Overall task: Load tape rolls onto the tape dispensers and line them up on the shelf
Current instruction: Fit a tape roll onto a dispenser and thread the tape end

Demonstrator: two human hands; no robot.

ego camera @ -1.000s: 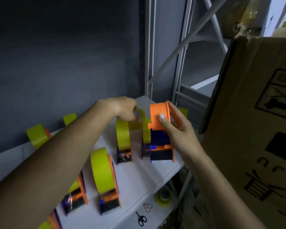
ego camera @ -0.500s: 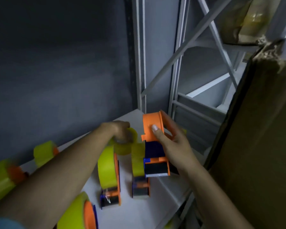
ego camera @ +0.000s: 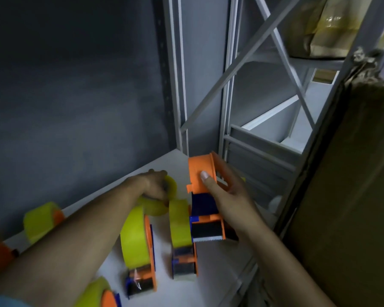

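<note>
My right hand [ego camera: 227, 196] holds an empty tape dispenser [ego camera: 205, 200] just above the right end of the white shelf [ego camera: 208, 282], its long axis running away from me: the round orange hub points toward the back corner and the serrated cutter end [ego camera: 207, 239] points back toward me. My thumb lies across the hub and my fingers curl round the far side, so this grip is closed on the dispenser. Its body is orange with a dark blue middle section and a black strip above the metal teeth. My left hand [ego camera: 155, 188] reaches across and grips a loose yellow tape roll [ego camera: 164, 196] lying at the back of the shelf, fingers curled over its rim. Beside it stand two loaded dispensers, one [ego camera: 140, 247] left and one [ego camera: 182, 235] touching the empty dispenser, both carrying yellow rolls with cutters facing me. More loaded ones sit further left, including one [ego camera: 40, 220] near the wall. A cardboard box [ego camera: 353, 196] rises at right. I can read no writing anywhere.
</note>
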